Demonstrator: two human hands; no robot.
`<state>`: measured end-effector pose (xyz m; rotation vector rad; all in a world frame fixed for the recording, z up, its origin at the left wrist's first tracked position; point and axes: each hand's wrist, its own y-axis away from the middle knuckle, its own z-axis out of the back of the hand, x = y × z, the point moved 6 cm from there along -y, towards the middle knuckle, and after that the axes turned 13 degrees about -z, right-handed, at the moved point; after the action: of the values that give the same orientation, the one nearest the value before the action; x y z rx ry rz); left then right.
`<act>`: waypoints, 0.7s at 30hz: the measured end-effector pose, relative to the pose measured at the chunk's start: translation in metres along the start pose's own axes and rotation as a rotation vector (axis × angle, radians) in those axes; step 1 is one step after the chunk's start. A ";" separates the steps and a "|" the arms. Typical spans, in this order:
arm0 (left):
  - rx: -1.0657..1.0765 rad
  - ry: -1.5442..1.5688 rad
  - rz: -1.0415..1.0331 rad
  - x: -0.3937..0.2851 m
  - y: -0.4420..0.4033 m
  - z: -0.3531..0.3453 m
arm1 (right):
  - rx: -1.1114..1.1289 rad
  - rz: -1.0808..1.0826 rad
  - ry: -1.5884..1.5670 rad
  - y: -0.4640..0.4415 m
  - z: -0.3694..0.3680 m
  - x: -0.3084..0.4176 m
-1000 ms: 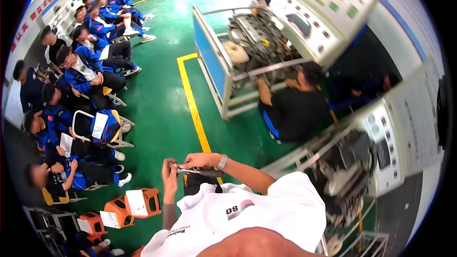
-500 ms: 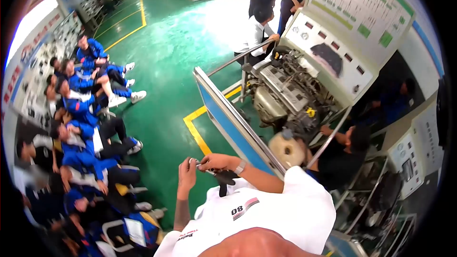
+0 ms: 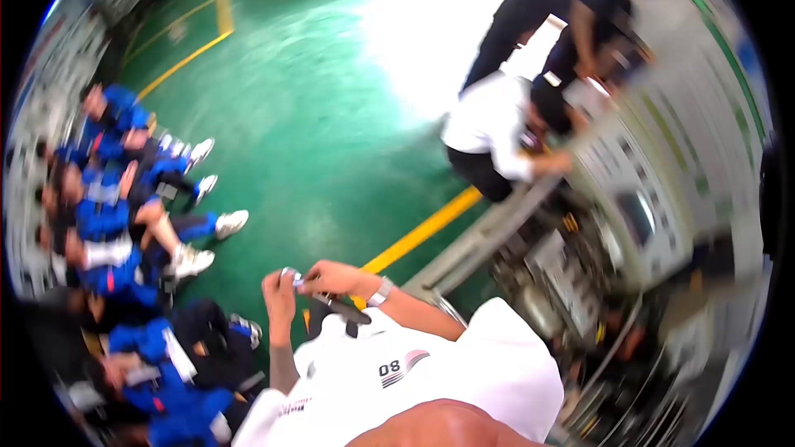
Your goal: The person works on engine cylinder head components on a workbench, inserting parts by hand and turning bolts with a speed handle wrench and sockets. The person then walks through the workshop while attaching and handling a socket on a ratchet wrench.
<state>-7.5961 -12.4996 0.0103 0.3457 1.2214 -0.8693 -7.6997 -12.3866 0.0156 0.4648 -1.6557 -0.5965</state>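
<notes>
In front of my white shirt, my two hands are close together at chest height. My left hand is closed with its fingertips at the shiny metal end of a dark-handled hand tool. My right hand, with a metal watch on the wrist, pinches the tool near that end. The dark handle slants down to the right below my right hand. Blur and my fingers hide the tool's exact kind.
Several seated people in blue jackets line the left side. On the right, an engine stands in a metal frame by a control panel. A person in a white shirt bends over the frame; others stand behind. The floor is green.
My view has swung, bringing the engine stand lower and farther right and the white-shirted person more fully into sight. My hands sit further left in view, still together at the tool.
</notes>
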 end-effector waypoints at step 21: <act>0.116 -0.294 0.037 0.339 -1.072 0.182 | -0.092 0.176 -0.406 -0.793 0.489 0.613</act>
<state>-8.2370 -13.4409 -0.0138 0.3192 0.8934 -0.9255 -8.3058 -13.3203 -0.0544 0.1308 -2.0186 -0.6612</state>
